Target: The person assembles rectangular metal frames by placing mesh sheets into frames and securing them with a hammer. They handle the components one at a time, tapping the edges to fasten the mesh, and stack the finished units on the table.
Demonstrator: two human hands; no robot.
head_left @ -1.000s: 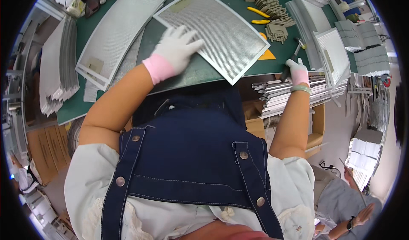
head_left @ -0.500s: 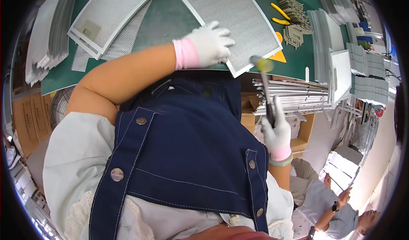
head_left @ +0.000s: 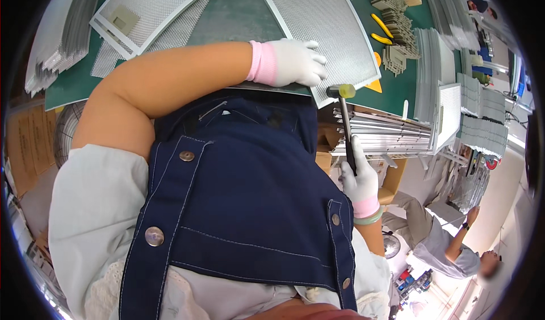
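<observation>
In a white glove with a pink cuff, my left hand (head_left: pixel 299 63) lies over the near end of a framed mesh panel (head_left: pixel 335 42), fingers stretched out and pointing right. My right hand (head_left: pixel 360 179), gloved the same way, grips a mallet (head_left: pixel 344 121) by its dark handle. The mallet's head has a yellow-green face and sits right by the panel's near frame edge; whether it touches, I cannot tell. Another framed mesh panel (head_left: pixel 164 5) is at the left on the green table (head_left: pixel 233 22), overlapping a loose mesh sheet (head_left: pixel 108 61).
Stacked panels (head_left: pixel 68 30) stand at the far left. At the right are yellow-handled pliers (head_left: pixel 381 29), piled beige plates (head_left: pixel 400 24) and more stacked panels (head_left: pixel 428 70). Metal frame strips (head_left: pixel 392 130) lie below the table's edge. Another person (head_left: pixel 443 240) is at the lower right.
The mallet's head, blurred before, has moved a little left and down and shows sharply now. My left hand has slid slightly right and nearer. The whole view has shifted somewhat.
</observation>
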